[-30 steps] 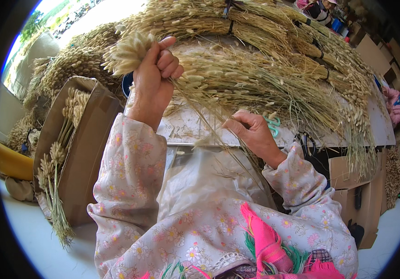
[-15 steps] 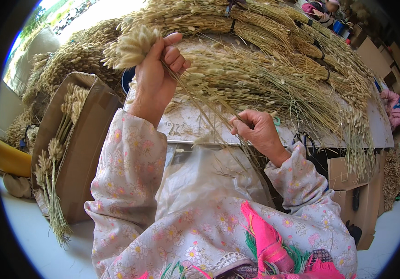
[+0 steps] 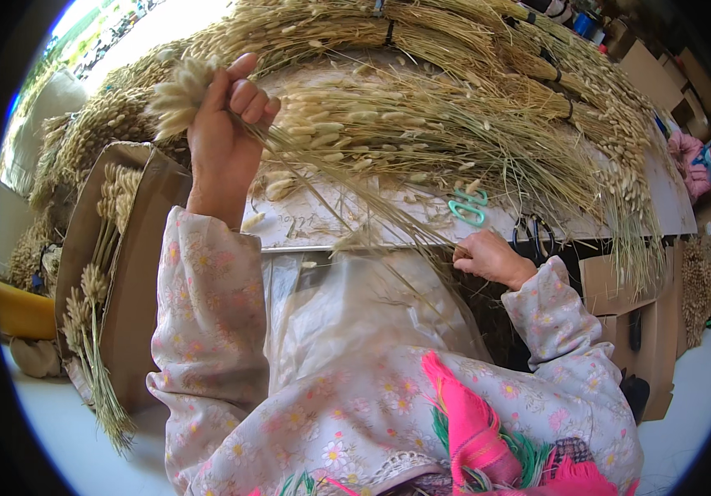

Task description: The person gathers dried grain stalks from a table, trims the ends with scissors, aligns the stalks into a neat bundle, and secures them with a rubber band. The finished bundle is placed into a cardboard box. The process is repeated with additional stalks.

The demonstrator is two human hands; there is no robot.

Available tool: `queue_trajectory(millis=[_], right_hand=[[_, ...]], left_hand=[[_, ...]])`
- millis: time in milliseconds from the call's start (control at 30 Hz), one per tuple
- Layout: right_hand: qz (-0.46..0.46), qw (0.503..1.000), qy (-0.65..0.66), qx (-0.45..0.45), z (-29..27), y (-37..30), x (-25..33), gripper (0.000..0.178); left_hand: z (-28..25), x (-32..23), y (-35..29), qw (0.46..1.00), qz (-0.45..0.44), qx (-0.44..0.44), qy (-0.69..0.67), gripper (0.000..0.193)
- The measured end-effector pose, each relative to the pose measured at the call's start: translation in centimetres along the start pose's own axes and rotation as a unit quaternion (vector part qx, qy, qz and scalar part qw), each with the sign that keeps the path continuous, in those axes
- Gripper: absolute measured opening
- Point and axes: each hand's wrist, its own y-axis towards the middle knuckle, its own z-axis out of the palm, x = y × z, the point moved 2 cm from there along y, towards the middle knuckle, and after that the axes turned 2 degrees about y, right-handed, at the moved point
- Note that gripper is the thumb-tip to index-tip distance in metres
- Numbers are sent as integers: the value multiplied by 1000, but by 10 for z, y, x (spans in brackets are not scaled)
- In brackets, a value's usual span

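My left hand (image 3: 236, 112) is closed around a small bunch of dried bunny-tail grass (image 3: 182, 95), raised at the left above the table. Its fluffy heads fan out beyond my thumb, and its long thin stems slant down to the right across the table's front edge. At the lower end of these stems is my right hand (image 3: 494, 258), its fingers pinched together where the stem ends reach them. Behind the stems, a big layer of loose bunny-tail grass (image 3: 422, 132) lies on the white table (image 3: 298, 217).
Green-handled scissors (image 3: 467, 207) and black-handled scissors (image 3: 535, 236) lie by the table's front edge. Tied grass bundles (image 3: 446, 45) line the back. At left, a cardboard box (image 3: 145, 215) holds small bunches. Clear plastic sheeting (image 3: 364, 306) covers my lap.
My right hand has slid outward along the stems, to the right and down, away from my left hand. My left hand still grips the bunch, now farther left in view. The green-handled scissors are more exposed.
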Motion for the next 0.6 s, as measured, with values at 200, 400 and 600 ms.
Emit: queue_trajectory(millis=[200,400,600], right_hand=[[-19,967,252,-9,-15,5,31,23],[-66,867,492,-39,-32,21,69,28],[-89,856,505,-58,-34,24,61,35]], left_hand=[[-2,-4,-1,996,-2,84,-43,35],[-2,-13,-4,991,7,118,-54,33],[3,-22,-10,973,-8,184,-142,31]])
